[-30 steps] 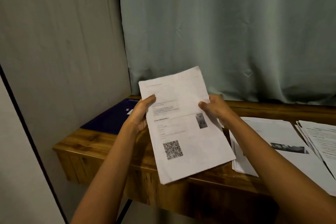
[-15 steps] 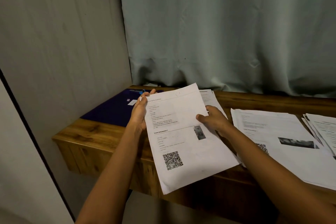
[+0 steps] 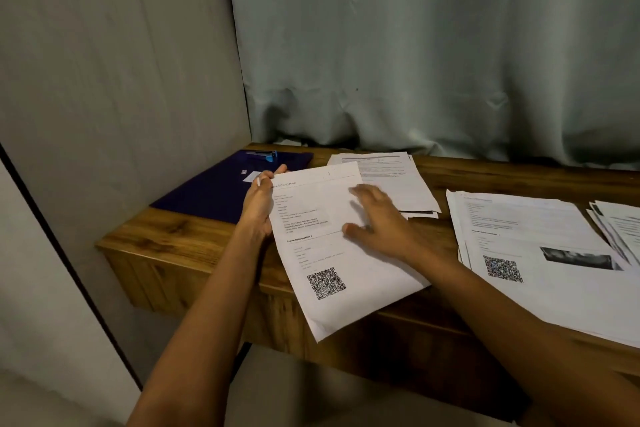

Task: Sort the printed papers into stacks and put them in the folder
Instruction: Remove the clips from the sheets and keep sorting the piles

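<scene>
A pale curtain (image 3: 415, 45) is hanging behind the desk (image 3: 173, 236), and a grey wall (image 3: 104, 45) is closing it in on the left. A folder (image 3: 214, 194) is lying shut at the desk's back left corner, with a blue pen (image 3: 266, 155) and a small white label (image 3: 251, 176) resting on it. 3 stacks are sitting on the desk: 1 (image 3: 391, 177) at the back, partly hidden by the sheet (image 3: 332, 253) and the right hand (image 3: 381, 218), 1 (image 3: 540, 253) to the right, and 1 (image 3: 620, 225) cut off by the right edge.

The desk is showing knotted brown wood grain. The folder is looking dark blue, flat and matte. The sheet is white and rectangular, carrying lines of print and a QR code near its lower end.

The sheet is lying tilted between the folder and the right stack, its lower corner hanging past the desk's front edge. The left hand (image 3: 258, 204) is gripping its left edge, fingers curled round near the top. The right hand, blurred, is lying on the sheet's face with its fingers straight and spread.
</scene>
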The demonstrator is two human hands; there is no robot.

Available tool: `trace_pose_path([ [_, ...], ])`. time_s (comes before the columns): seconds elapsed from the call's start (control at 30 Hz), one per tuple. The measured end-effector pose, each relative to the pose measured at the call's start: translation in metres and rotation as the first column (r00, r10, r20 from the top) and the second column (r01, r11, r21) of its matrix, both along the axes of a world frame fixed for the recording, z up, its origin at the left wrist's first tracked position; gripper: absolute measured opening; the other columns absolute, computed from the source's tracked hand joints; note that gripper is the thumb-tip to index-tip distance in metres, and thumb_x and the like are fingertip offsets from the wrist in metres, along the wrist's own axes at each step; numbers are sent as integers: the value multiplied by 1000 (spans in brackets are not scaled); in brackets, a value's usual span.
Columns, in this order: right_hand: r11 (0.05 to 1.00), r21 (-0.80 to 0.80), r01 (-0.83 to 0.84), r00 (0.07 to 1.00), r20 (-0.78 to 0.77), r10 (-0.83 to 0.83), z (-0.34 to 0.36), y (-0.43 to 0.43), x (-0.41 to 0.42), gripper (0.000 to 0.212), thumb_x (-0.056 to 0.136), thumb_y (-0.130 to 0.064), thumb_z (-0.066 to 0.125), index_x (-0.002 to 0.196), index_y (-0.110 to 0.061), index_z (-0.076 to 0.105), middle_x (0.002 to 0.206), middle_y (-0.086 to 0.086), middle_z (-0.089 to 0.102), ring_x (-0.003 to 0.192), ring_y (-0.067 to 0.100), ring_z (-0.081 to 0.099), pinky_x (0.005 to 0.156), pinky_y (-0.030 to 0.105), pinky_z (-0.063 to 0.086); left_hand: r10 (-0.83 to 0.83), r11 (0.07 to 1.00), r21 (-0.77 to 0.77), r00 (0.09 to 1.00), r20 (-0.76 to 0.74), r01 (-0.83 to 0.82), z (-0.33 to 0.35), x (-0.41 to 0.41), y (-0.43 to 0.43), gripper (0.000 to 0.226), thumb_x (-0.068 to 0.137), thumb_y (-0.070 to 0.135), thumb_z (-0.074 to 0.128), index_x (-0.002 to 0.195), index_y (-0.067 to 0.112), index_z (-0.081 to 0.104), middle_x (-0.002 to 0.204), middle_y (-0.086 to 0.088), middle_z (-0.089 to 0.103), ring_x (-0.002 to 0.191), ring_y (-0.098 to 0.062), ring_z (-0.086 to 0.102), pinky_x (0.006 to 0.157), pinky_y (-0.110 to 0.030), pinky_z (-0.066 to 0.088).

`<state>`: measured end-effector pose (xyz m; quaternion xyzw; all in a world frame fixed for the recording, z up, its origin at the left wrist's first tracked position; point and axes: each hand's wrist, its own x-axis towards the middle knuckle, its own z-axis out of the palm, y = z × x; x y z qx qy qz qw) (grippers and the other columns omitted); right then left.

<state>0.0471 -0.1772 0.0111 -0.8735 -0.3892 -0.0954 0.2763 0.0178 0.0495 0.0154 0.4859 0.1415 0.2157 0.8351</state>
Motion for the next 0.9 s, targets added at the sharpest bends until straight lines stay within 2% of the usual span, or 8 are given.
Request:
trace_pose_path([
  [0.07,961,-146,-234,971,-92,222,-1,3,-19,67,90,-48,57,146,-23,31,154,-2,26,138,13,28,112,27,26,20,999,38,1000,-7,-20,0,2,3,20,102,28,40,94,15,53,123,5,65,97,-19,69,91,-42,53],
  [0.17,873,-321,-367,927,-205,315,-9,8,-45,62,90,-54,52,145,-33,31,155,-11,23,138,9,26,109,28,25,19,999,36,1000,0,-19,-1,6,9,21,103,26,40,91,14,53,125,4,64,102,-20,68,95,-44,52],
  [0.33,868,-392,-304,951,-175,254,-16,11,-68,76,84,-63,54,147,-37,20,158,-14,11,145,12,11,115,35,11,22,998,64,1000,-12,-21,-2,7,10,19,102,23,41,92,13,53,124,5,64,97,-19,69,86,-39,57],
  [0.5,835,-512,-204,968,20,249,-26,15,-80,95,78,-67,58,150,-31,7,160,-8,1,147,19,0,116,40,-7,-4,1000,-4,999,32,4,0,8,10,19,102,23,43,88,14,51,123,3,65,100,-21,69,85,-39,57],
  [0.63,853,-494,-167,965,95,244,-32,15,-79,97,77,-64,62,150,-28,9,160,-4,4,147,22,2,117,43,-5,-8,1000,9,1000,22,8,0,8,9,18,102,25,42,92,15,53,123,5,65,102,-22,68,69,-32,56],
  [0.77,837,-517,-180,955,111,274,-34,16,-78,102,74,-64,65,150,-28,9,160,-3,3,147,23,0,117,44,-6,-25,1000,-3,999,22,25,2,8,8,17,102,24,42,93,14,52,120,5,66,100,-22,69,74,-36,58],
  [0.83,867,-412,-281,958,-70,277,-26,12,-73,99,72,-65,67,149,-32,14,159,-8,6,146,16,0,118,42,-4,-38,999,-2,999,22,38,3,10,12,16,102,22,42,92,14,52,122,4,65,101,-22,68,85,-42,57],
  [0.9,936,-85,-343,898,-323,299,-8,6,-64,87,71,-71,61,143,-36,27,156,-8,18,143,8,11,118,37,14,-47,999,8,999,27,47,5,11,16,17,102,22,41,91,14,51,125,2,64,103,-23,67,89,-45,55],
])
